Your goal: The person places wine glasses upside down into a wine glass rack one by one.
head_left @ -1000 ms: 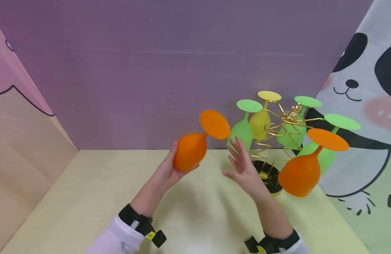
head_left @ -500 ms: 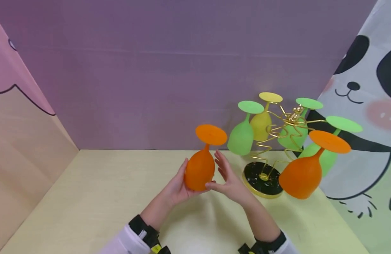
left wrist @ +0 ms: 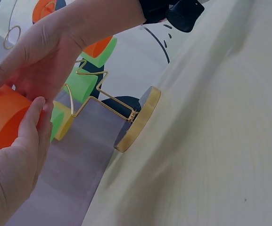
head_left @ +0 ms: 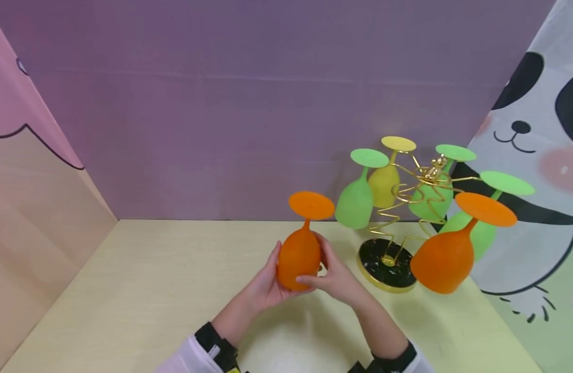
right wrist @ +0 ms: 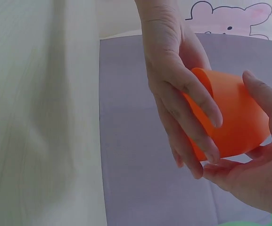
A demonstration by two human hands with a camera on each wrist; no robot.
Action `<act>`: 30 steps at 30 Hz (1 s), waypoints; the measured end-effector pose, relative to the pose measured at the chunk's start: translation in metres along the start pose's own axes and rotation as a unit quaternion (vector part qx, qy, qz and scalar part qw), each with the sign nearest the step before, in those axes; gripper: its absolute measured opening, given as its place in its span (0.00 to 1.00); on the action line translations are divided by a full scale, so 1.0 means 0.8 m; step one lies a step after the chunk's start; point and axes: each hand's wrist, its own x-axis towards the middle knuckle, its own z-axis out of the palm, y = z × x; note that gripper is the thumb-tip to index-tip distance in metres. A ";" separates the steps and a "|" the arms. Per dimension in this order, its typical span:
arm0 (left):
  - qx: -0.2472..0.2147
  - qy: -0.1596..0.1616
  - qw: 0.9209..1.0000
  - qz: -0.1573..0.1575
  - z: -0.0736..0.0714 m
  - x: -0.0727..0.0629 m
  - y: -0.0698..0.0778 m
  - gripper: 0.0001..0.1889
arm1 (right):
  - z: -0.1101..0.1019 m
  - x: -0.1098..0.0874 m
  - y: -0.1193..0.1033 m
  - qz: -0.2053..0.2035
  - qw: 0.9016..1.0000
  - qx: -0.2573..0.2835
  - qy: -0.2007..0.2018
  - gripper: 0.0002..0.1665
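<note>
Both hands hold an orange plastic wine glass (head_left: 299, 259) upside down above the table, its round foot uppermost. My left hand (head_left: 266, 291) cups the bowl from the left and below, and its fingers lie across the mouth in the right wrist view. On the other side my right hand (head_left: 339, 278) grips the bowl, thumb in front and fingers mostly hidden behind. To the right stands a gold wire glass rack (head_left: 394, 252) on a round black base with a gold rim. Green glasses (head_left: 354, 203), a yellow glass (head_left: 383, 186) and another orange glass (head_left: 442, 261) hang from it upside down.
The pale wooden table (head_left: 174, 269) meets a purple backdrop (head_left: 221, 145) at its rear edge. A panda-print panel (head_left: 547, 171) closes the right side, behind the rack. A pink and beige panel (head_left: 30, 181) stands at the left.
The orange glass has come down and slightly right, turning from tilted to nearly upright with its foot on top. My right hand has moved left from beside the rack and taken hold of the bowl.
</note>
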 end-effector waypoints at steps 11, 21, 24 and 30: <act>-0.039 -0.006 0.999 -0.012 0.002 0.002 -0.001 0.41 | 0.002 0.002 -0.002 0.016 1.000 -0.001 0.014 0.57; -0.054 -0.013 0.998 -0.012 0.008 0.007 0.001 0.41 | -0.002 0.004 -0.003 0.011 0.999 -0.012 0.032 0.58; -0.053 -0.009 0.999 -0.011 0.010 0.008 0.002 0.42 | -0.003 0.005 -0.004 0.013 0.999 -0.017 0.039 0.58; -0.037 -0.004 0.999 -0.002 0.011 0.011 0.004 0.43 | -0.010 0.007 -0.009 0.024 0.998 -0.008 0.050 0.58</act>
